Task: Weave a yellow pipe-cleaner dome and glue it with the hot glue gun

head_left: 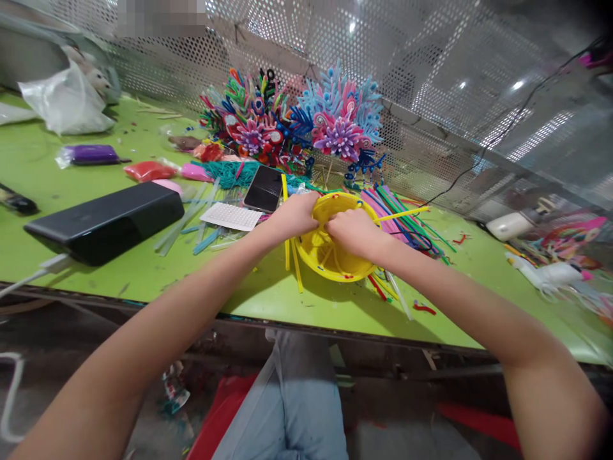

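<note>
A round yellow bowl-shaped basket point(357, 271) with small coloured dots along its rim rests tilted on the table, its hollow facing me. My left hand point(305, 212) is closed at its left rim, the fingers partly hidden behind the edge. Inside the hollow, my right hand point(353, 231) makes a fist; what it pinches is hidden. Thin yellow strips cross the inside of the basket. A yellow pipe cleaner point(405, 214) sticks out to the right of it, and yellow strips point(297, 271) hang by the left rim.
Behind the basket stand bright pipe-cleaner flower arrangements point(340, 121). Bundled pipe cleaners point(407, 220) lie to its right. Leftward are a phone point(263, 188), a white beaded sheet point(230, 217) and a black power bank point(108, 220) with a cable. Glue guns point(550, 271) lie far right.
</note>
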### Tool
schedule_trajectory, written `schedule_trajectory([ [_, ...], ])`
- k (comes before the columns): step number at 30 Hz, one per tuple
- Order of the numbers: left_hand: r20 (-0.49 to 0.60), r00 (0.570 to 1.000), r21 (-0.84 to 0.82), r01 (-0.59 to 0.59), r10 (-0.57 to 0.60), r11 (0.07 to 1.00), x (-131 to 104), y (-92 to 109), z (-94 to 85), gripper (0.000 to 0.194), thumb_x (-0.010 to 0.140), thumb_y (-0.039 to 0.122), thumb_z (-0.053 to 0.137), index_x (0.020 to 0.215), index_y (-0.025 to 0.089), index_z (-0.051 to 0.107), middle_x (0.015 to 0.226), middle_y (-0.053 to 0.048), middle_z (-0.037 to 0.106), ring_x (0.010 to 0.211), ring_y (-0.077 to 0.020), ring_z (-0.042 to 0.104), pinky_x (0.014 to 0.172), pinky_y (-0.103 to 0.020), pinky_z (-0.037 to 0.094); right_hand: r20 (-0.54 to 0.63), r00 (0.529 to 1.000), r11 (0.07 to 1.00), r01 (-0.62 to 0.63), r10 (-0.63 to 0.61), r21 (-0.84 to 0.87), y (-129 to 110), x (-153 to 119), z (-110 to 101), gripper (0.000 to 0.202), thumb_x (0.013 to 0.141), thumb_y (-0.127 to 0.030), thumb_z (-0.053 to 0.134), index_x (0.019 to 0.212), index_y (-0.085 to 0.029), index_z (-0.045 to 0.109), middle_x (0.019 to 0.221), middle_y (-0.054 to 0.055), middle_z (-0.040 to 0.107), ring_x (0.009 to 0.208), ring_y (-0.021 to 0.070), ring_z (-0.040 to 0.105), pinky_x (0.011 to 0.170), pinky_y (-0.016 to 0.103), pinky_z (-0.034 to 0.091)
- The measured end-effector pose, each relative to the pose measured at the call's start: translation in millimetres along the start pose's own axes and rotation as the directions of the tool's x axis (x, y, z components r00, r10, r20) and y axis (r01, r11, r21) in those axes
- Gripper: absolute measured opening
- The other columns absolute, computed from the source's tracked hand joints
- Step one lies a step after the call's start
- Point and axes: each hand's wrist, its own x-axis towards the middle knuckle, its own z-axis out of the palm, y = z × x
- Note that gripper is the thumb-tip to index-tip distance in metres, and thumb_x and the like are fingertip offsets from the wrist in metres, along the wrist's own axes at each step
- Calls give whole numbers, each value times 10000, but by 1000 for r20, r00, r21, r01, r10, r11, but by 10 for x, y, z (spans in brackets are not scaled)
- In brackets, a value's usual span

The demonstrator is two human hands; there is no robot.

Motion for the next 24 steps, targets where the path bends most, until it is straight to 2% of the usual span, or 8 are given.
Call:
schedule_trajectory([
  [17,13,999,62,28,-29,998,-31,49,-26,369,807,128,557,1172,102,600,1114,-149,711,1083,-308,662,827,-312,501,16,1000,1000,25,-25,-2,-39,64,72,302,936,-150,450,978,-115,747,951,201,749,982,280,717,794,342,530],
  [24,22,999,110,38,-41,993,-46,62,-31,381,799,114,523,1174,105,589,1106,-153,715,1071,-311,668,795,-309,500,34,999,1000,29,-28,-10,-21,29,37,323,928,-141,442,1044,-124,743,985,202,745,987,286,717,796,356,536],
])
